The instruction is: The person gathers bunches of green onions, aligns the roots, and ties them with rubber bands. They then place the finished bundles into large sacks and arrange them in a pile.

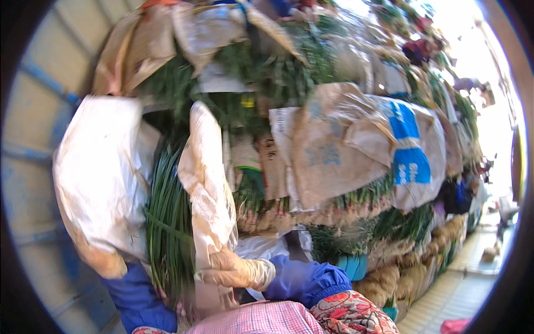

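Note:
My left hand [100,255], in a stained work glove, grips the lower outer edge of a white plastic woven sack [100,175]. A folded length of white woven sacking [210,183] stands to its right, with my gloved right hand [233,269] closed around its lower part. Between the two sides lies a bundle of long green onions [169,208], leaves pointing away from me and pale bulbs near my body. Whether both white sides belong to one sack, I cannot tell. The fingertips of my left hand are partly hidden behind the sack.
On the right, a tan sack [338,146] and a white sack with a blue print [411,158] cover more green onions. Pale root ends [375,286] line the stack's near edge. A panelled wall [29,188] rises at my left. People [421,50] are farther off.

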A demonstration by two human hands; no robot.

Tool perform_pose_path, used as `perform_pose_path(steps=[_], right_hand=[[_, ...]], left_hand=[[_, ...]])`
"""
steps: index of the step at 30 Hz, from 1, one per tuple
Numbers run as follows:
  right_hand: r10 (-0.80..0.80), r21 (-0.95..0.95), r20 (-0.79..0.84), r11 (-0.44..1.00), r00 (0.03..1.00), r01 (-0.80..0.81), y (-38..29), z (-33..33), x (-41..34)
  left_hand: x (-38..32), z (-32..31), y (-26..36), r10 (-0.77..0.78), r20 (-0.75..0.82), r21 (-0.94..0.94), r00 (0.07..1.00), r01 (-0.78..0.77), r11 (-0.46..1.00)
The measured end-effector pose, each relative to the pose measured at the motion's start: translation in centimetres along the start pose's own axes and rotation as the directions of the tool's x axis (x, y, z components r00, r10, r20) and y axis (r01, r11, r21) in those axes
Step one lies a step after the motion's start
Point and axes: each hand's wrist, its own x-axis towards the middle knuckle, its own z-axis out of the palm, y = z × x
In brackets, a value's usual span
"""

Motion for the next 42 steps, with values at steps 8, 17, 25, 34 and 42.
perform_pose_path(steps=[8, 17, 25, 34, 42], right_hand=[[0.170, 0.073, -0.237, 0.985, 0.957, -0.157, -12.2, -12.7, -18.7], [-0.353, -0.441, -0.894, 0.798, 0.275, -0.412, -23.0, -34.4, -34.1], [-0.087, -0.132, -0.991, 0.620, 0.100, -0.774, -17.8, -50.6, -38.5], [0.532, 0.116, -0.835, 0.426, 0.144, -0.897, 0.6, -56.5, -52.7], [-0.120, -0.383, -0.920, 0.078, 0.372, -0.920, 0.3, -47.8, -38.4]], left_hand=[[-19.1, 22.5, 4.5, -0.145, 0.562, -0.130, 0.814, 0.260, 0.957], [-38.2, 39.2, -0.7, 0.003, 0.951, -0.149, 0.310, 0.450, 0.881], [-51.3, 42.0, -22.9, -0.810, 0.578, 0.465, 0.099, 0.776, 0.426], [-46.8, 32.1, -25.3, -0.827, 0.560, 0.758, -0.043, 0.429, 0.491], [-33.1, 8.4, -30.4, -0.943, 0.235, 0.856, 0.236, 0.409, 0.316]])
